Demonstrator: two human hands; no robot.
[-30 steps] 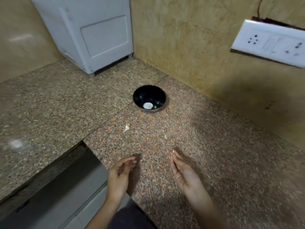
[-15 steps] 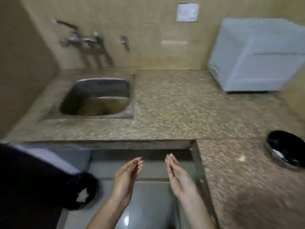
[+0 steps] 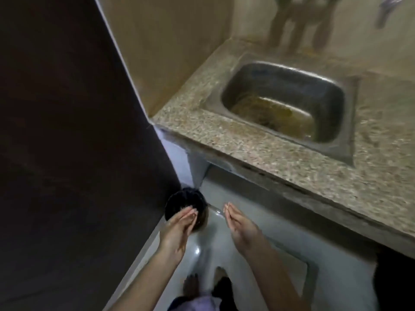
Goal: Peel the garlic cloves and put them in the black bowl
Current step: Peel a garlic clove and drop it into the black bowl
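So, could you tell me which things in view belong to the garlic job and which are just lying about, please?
Job: left hand; right hand; round dark floor bin beside them, perhaps for peel. Garlic and bowl are out of view.
Lying about: stainless steel sink; speckled granite counter.

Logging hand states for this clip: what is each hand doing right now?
Left hand: open, fingers straight, holding nothing.
Right hand: open, fingers straight and together, nothing plainly held.
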